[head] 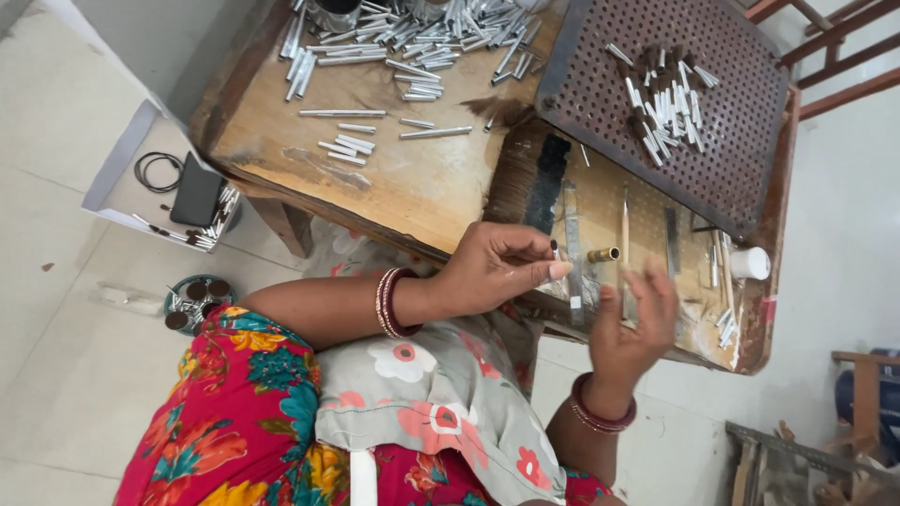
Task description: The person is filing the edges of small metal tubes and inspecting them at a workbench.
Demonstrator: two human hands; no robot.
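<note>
My left hand (487, 270), bangles at the wrist, pinches a small silver metal tube (555, 249) between thumb and fingertips at the near edge of the wooden workbench (403, 187). My right hand (633, 323) hovers just right of it, fingers spread and blurred, with nothing visible in it. A short brass tube (605, 254) lies on the bench between the two hands. A flat metal strip (573, 234) and a thin wooden stick (625, 230) lie close by. A bundle of brown bristles (516, 173) rests just beyond my left hand.
A dark perforated metal tray (731, 141) holds several tubes with dark tips (661, 103). Several loose silver tubes (412, 37) are heaped at the bench's far side. A small white cup (750, 263) stands at the right. On the floor sit a white box (117, 164) and a round tin (192, 300).
</note>
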